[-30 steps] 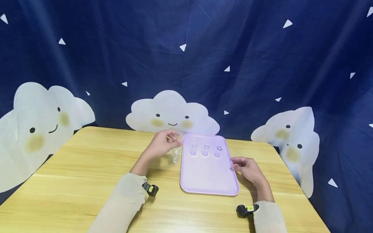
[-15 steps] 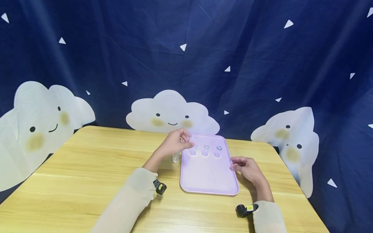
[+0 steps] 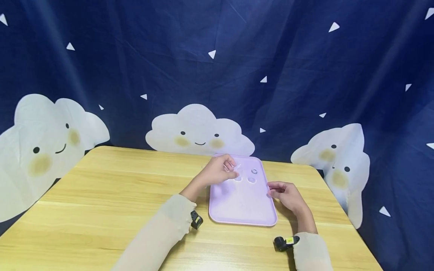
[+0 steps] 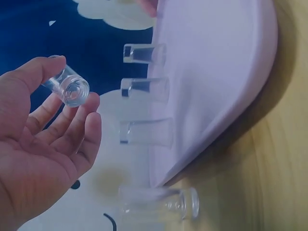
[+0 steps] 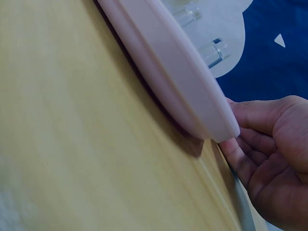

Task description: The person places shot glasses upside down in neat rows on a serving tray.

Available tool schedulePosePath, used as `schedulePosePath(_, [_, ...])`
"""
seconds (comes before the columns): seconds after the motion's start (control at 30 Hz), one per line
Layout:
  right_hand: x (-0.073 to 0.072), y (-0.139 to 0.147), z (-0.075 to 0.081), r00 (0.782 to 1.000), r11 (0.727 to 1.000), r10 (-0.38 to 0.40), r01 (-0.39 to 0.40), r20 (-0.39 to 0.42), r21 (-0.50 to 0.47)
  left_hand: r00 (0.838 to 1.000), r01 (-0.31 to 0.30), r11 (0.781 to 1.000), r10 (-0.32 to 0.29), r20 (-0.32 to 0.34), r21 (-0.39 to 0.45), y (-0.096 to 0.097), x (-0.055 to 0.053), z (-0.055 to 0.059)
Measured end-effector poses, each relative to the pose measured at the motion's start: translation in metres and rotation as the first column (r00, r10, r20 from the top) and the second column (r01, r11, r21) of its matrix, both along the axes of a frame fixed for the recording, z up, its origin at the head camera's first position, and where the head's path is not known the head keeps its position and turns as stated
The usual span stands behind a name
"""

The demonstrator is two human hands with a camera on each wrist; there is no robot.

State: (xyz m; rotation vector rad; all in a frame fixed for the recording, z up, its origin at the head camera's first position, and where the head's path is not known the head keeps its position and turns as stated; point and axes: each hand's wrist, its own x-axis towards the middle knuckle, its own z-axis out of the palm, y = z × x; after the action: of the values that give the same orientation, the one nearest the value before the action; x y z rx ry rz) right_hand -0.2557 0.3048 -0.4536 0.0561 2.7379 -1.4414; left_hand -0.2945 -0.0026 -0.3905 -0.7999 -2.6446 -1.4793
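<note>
My left hand holds a small clear shot glass between thumb and fingers, tilted, above the far part of the lilac tray. Three like glasses stand in a row on the tray, thick bases up; the left wrist view shows the near glass, the middle glass and the far glass. Beside the tray, on the table, another clear glass stands upright, mostly hidden behind the left hand in the head view. At the tray's right edge, my right hand pinches the rim.
A light wood table carries everything, its far edge close behind the tray. Beyond it hangs a dark blue curtain with white clouds and small triangles. Each sleeve bears a black wrist camera, such as the right camera.
My left hand has moved rightward from the tray's left edge to over the row of glasses, carrying the shot glass. The right hand has stayed at the tray's rim.
</note>
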Motion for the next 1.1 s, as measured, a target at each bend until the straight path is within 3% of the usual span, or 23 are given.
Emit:
schedulePosePath(0.23, [0.000, -0.001, 0.001, 1.000, 1.000, 0.002, -0.002, -0.003, -0.003, 0.999, 0.035, 0.998, -0.035, -0.009, -0.059, 0.015, -0.001, -0.004])
schedulePosePath(0.47, [-0.001, -0.001, 0.001, 1.000, 1.000, -0.005, 0.005, 0.003, 0.003, 0.998, 0.055, 0.997, -0.055, -0.006, -0.055, 0.027, -0.003, -0.008])
schedulePosePath(0.63, [-0.002, 0.000, -0.001, 1.000, 1.000, -0.003, 0.003, -0.001, -0.002, 0.999, 0.043, 0.998, -0.044, -0.013, -0.050, 0.034, -0.005, -0.013])
schedulePosePath(0.93, [-0.001, 0.000, 0.000, 1.000, 1.000, 0.005, -0.006, -0.017, -0.013, 0.999, 0.011, 1.000, -0.012, 0.050, 0.011, 0.043, -0.005, -0.019])
schedulePosePath(1.1, [-0.002, 0.000, -0.001, 1.000, 1.000, 0.007, -0.007, -0.023, -0.005, 0.999, 0.003, 1.000, -0.004, 0.052, 0.013, 0.049, -0.003, -0.020])
